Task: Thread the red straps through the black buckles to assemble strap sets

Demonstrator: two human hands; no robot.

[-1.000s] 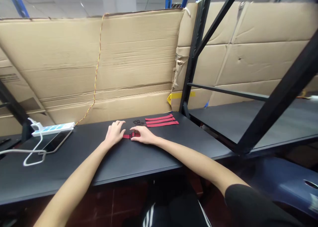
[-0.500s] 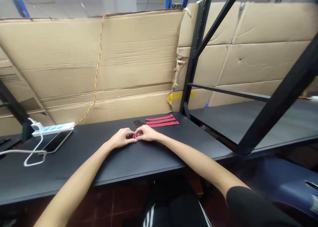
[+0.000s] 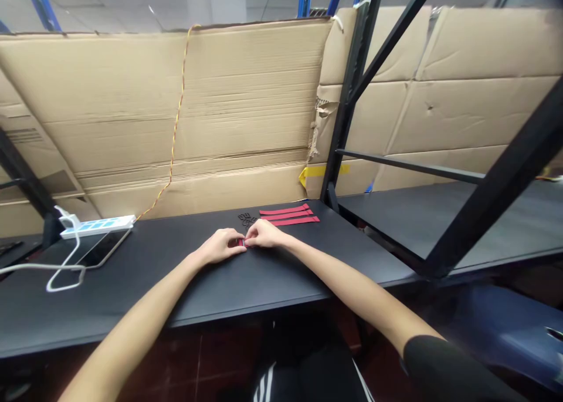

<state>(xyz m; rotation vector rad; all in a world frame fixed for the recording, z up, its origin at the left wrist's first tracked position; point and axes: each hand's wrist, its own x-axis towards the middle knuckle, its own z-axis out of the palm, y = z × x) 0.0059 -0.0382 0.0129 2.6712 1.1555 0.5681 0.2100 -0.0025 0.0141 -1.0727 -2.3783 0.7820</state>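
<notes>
My left hand (image 3: pixel 217 245) and my right hand (image 3: pixel 264 233) meet at the middle of the black table (image 3: pixel 264 284), their fingertips pinching a short red strap (image 3: pixel 241 243) from either side. Most of that strap is hidden by my fingers, and any fitting on it is too small to make out. Just beyond my right hand lie three flat red straps (image 3: pixel 289 216), side by side. Left of them is a small heap of black metal clips (image 3: pixel 247 219), which neither hand touches.
A white power strip (image 3: pixel 97 227) and a smartphone (image 3: pixel 103 248) lie at the table's left, with a white cable (image 3: pixel 61 276) looping nearby. Cardboard sheets (image 3: pixel 176 114) stand behind the table. A black shelf frame (image 3: pixel 347 108) rises at the right.
My left hand has closed in from the strap's left side and now pinches it too. The hands are closer together and hide more of the strap. The view has shifted slightly.
</notes>
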